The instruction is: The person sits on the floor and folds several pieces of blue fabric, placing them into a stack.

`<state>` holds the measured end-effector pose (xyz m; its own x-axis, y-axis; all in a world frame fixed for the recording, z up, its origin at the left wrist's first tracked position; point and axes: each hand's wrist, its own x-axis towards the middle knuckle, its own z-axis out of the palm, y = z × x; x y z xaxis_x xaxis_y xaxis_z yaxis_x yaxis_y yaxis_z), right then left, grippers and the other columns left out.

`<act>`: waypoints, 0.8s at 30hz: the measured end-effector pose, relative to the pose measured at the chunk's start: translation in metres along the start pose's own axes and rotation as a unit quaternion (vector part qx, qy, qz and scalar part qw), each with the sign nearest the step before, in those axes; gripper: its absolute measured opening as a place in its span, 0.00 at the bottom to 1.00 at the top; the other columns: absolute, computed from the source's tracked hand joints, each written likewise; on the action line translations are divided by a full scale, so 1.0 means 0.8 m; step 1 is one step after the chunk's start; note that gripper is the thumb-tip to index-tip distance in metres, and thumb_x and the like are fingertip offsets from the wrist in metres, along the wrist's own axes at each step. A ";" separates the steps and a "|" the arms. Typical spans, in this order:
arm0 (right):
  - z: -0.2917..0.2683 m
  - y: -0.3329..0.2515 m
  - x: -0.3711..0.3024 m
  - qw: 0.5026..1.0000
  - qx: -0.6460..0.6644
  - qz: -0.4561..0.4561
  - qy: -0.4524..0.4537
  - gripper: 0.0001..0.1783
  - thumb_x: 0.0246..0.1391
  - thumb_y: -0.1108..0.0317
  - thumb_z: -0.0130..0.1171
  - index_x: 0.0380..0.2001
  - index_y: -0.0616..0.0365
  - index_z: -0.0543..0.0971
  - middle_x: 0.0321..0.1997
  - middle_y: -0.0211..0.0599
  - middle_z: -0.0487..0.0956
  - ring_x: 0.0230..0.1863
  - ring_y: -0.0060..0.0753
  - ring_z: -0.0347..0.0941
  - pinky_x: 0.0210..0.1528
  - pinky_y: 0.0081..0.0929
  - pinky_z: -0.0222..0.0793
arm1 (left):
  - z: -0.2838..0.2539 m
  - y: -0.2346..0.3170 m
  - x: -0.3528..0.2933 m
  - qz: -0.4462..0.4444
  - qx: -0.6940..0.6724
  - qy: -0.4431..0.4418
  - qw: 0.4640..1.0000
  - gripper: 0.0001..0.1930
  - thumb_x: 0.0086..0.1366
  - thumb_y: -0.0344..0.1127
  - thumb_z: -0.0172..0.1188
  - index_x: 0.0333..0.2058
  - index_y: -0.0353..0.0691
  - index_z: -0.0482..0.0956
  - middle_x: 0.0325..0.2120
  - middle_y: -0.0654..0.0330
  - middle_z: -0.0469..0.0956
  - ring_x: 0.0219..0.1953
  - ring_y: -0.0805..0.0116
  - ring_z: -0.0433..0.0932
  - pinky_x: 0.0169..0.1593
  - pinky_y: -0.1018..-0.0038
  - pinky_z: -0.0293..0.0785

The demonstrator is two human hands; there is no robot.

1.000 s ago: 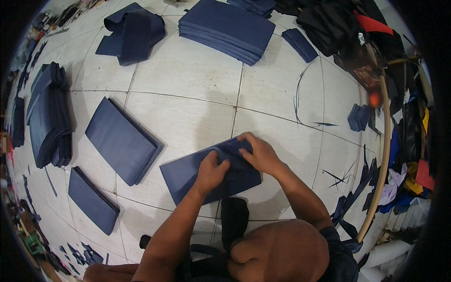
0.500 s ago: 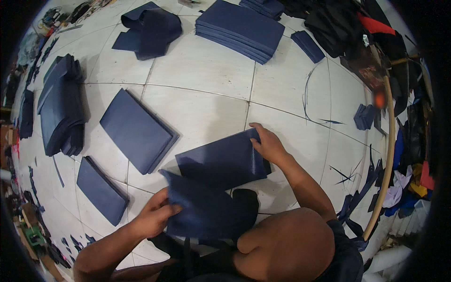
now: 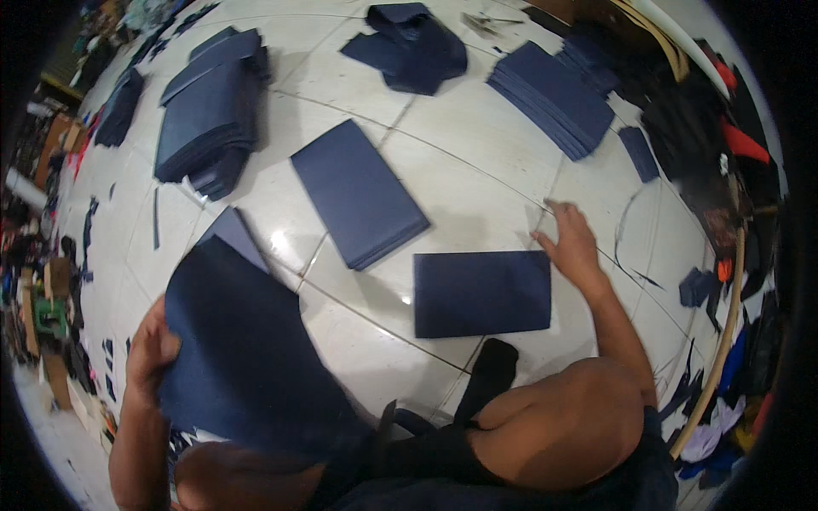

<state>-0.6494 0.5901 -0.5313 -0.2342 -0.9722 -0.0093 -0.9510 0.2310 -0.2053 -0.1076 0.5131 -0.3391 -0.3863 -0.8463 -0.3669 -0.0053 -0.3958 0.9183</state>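
My left hand (image 3: 152,351) is closed on the edge of a large dark navy sheet of cloth-like material (image 3: 247,349). The sheet hangs over my lap and covers part of a navy stack behind it. My right hand (image 3: 569,240) is open, thumb and fingers apart, just beyond the far right corner of a navy rectangular panel (image 3: 482,295). Flat on the tiles, that panel lies in front of my black-clad foot (image 3: 494,366). Farther off, a neat stack of navy rectangles (image 3: 360,194) lies at a slant.
A tall folded navy pile (image 3: 209,115) stands at the far left. Crumpled navy material (image 3: 409,51) and a thick navy stack (image 3: 550,100) lie at the back. Thin offcuts are scattered on the tiled floor (image 3: 477,153). A curved wooden strip (image 3: 724,349) edges the right side.
My left hand has swung left with the sheet, which now spreads out more. My right hand has let go of the panel, leaving it flat on the floor. The whole view has turned left.
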 end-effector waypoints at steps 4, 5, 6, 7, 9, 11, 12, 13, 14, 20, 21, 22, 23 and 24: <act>-0.139 -0.188 0.049 0.940 0.234 -0.177 -0.172 0.51 0.44 0.49 0.75 0.68 0.54 0.63 0.63 0.50 0.69 0.65 0.49 0.67 0.65 0.41 0.65 | 0.030 0.009 0.026 0.027 0.001 0.152 0.988 0.36 0.60 0.46 0.58 0.64 0.34 0.64 0.48 0.50 0.76 0.49 0.60 0.79 0.55 0.65 0.76; -0.154 -0.224 0.054 0.911 0.247 -0.293 -0.154 0.57 0.40 0.49 0.78 0.70 0.52 0.59 0.66 0.50 0.67 0.67 0.48 0.65 0.65 0.40 0.65 | 0.026 0.016 0.036 0.061 -0.033 0.139 0.988 0.29 0.62 0.45 0.57 0.58 0.35 0.70 0.45 0.52 0.76 0.45 0.62 0.78 0.51 0.66 0.75; -0.170 -0.255 0.057 0.874 0.245 -0.401 -0.128 0.63 0.36 0.50 0.80 0.72 0.51 0.55 0.69 0.49 0.64 0.68 0.46 0.63 0.66 0.40 0.65 | 0.020 0.021 0.046 0.072 -0.070 0.146 0.984 0.21 0.62 0.45 0.59 0.49 0.39 0.74 0.39 0.55 0.78 0.38 0.65 0.77 0.47 0.68 0.75; -0.173 -0.288 0.064 0.837 0.237 -0.486 -0.085 0.67 0.35 0.51 0.81 0.74 0.48 0.50 0.72 0.50 0.60 0.72 0.47 0.58 0.70 0.40 0.61 | 0.018 0.035 0.052 0.074 -0.128 0.131 0.980 0.13 0.64 0.40 0.58 0.42 0.39 0.75 0.35 0.58 0.79 0.32 0.70 0.76 0.41 0.70 0.75; -0.161 -0.349 0.079 0.807 0.332 -0.486 -0.050 0.64 0.39 0.53 0.79 0.73 0.49 0.49 0.68 0.54 0.66 0.66 0.54 0.66 0.69 0.42 0.62 | 0.006 0.052 0.055 0.143 -0.277 0.022 0.950 0.09 0.66 0.34 0.56 0.38 0.34 0.74 0.32 0.57 0.80 0.29 0.72 0.77 0.35 0.77 0.78; -0.149 -0.394 0.091 0.824 0.456 -0.329 -0.073 0.47 0.47 0.58 0.75 0.67 0.51 0.62 0.61 0.50 0.74 0.58 0.47 0.75 0.63 0.41 0.68 | -0.010 0.053 0.057 0.192 -0.324 -0.033 0.926 0.08 0.67 0.32 0.53 0.38 0.31 0.73 0.32 0.54 0.79 0.30 0.72 0.78 0.33 0.81 0.79; -0.141 -0.415 0.109 0.783 0.471 -0.404 -0.040 0.26 0.55 0.62 0.69 0.56 0.53 0.74 0.52 0.44 0.81 0.50 0.39 0.80 0.58 0.37 0.72 | -0.018 0.054 0.053 0.215 -0.344 -0.053 0.913 0.08 0.68 0.31 0.52 0.37 0.30 0.73 0.32 0.52 0.79 0.30 0.72 0.79 0.32 0.83 0.80; -0.136 -0.429 0.115 0.761 0.499 -0.413 -0.047 0.23 0.56 0.63 0.67 0.53 0.54 0.75 0.51 0.44 0.81 0.49 0.39 0.80 0.56 0.37 0.72 | -0.023 0.056 0.048 0.215 -0.368 -0.051 0.903 0.08 0.68 0.31 0.52 0.37 0.29 0.73 0.31 0.51 0.79 0.31 0.72 0.79 0.32 0.84 0.81; -0.130 -0.445 0.120 0.738 0.525 -0.420 -0.054 0.19 0.58 0.63 0.66 0.51 0.55 0.76 0.49 0.45 0.82 0.49 0.40 0.80 0.54 0.37 0.73 | -0.027 0.061 0.044 0.216 -0.392 -0.051 0.893 0.09 0.68 0.31 0.52 0.37 0.28 0.73 0.31 0.50 0.78 0.31 0.72 0.80 0.33 0.85 0.82; -0.127 -0.530 0.135 0.751 0.490 -0.440 -0.056 0.16 0.63 0.62 0.58 0.49 0.61 0.76 0.42 0.50 0.83 0.45 0.48 0.81 0.49 0.34 0.74 | -0.137 -0.009 0.042 0.393 -0.058 0.183 0.899 0.24 0.71 0.54 0.38 0.41 0.40 0.74 0.30 0.58 0.75 0.33 0.65 0.74 0.42 0.68 0.67; -0.124 -0.549 0.139 0.712 0.533 -0.451 -0.075 0.17 0.63 0.62 0.59 0.49 0.62 0.76 0.42 0.49 0.83 0.45 0.47 0.81 0.50 0.34 0.74 | -0.168 -0.042 0.044 0.423 0.031 0.325 0.845 0.22 0.71 0.53 0.42 0.45 0.40 0.72 0.35 0.59 0.74 0.39 0.66 0.73 0.47 0.68 0.67; -0.114 -0.568 0.148 0.678 0.568 -0.457 -0.094 0.18 0.63 0.62 0.59 0.50 0.63 0.76 0.43 0.49 0.83 0.45 0.46 0.81 0.50 0.34 0.73 | -0.178 -0.074 0.048 0.405 0.147 0.369 0.824 0.25 0.70 0.54 0.45 0.52 0.38 0.69 0.44 0.56 0.72 0.50 0.64 0.71 0.57 0.64 0.65; -0.105 -0.583 0.156 0.644 0.600 -0.461 -0.113 0.19 0.63 0.62 0.60 0.50 0.64 0.75 0.43 0.48 0.84 0.45 0.45 0.81 0.51 0.34 0.73 | -0.182 -0.106 0.051 0.305 0.149 0.389 0.856 0.33 0.68 0.58 0.51 0.59 0.36 0.64 0.54 0.50 0.69 0.60 0.58 0.66 0.66 0.60 0.56; -0.111 -0.586 0.154 0.676 0.587 -0.395 -0.205 0.22 0.61 0.61 0.61 0.51 0.66 0.75 0.44 0.48 0.84 0.46 0.39 0.81 0.54 0.33 0.72 | -0.177 -0.131 0.041 0.225 0.185 0.366 0.884 0.38 0.65 0.60 0.57 0.61 0.34 0.63 0.59 0.46 0.67 0.65 0.53 0.62 0.70 0.59 0.50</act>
<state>-0.2502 0.3657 -0.3490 0.5578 -0.7589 0.3360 0.1248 -0.3236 -0.9379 0.0110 0.4765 -0.4683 0.2731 -0.9460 0.1747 -0.3561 0.0693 0.9319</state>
